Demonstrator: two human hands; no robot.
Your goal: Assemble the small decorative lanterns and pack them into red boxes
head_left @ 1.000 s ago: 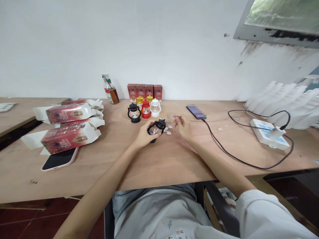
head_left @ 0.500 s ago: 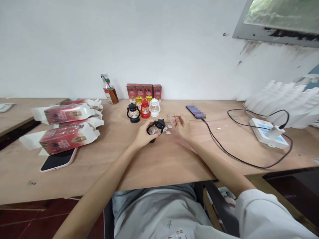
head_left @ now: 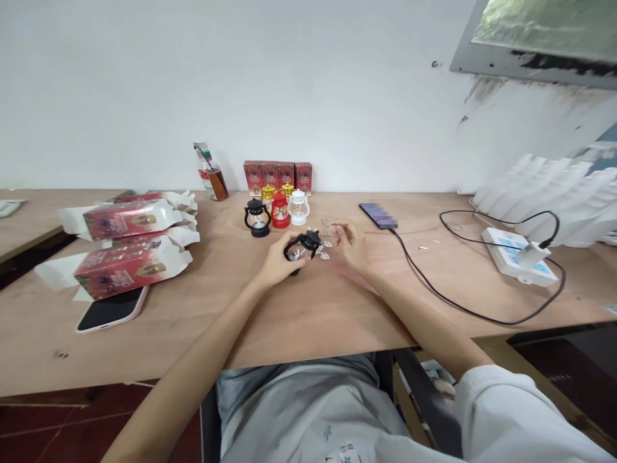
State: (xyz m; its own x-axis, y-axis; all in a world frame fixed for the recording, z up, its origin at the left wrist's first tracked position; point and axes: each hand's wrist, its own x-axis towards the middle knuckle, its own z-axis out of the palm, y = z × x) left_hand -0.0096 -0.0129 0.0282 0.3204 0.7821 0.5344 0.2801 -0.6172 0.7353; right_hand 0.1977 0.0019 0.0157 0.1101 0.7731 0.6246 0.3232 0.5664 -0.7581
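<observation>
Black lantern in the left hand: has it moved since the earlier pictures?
No, not noticeably: the black lantern in the left hand keeps its place on the person's side of the standing white lantern, tilted the same way.

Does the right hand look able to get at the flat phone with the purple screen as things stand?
Probably yes. Only bare wooden tabletop shows between the right hand and the purple-screen phone; its black cable trails off rightward. Fingertips look pinched; whether they hold anything is unclear.
</observation>
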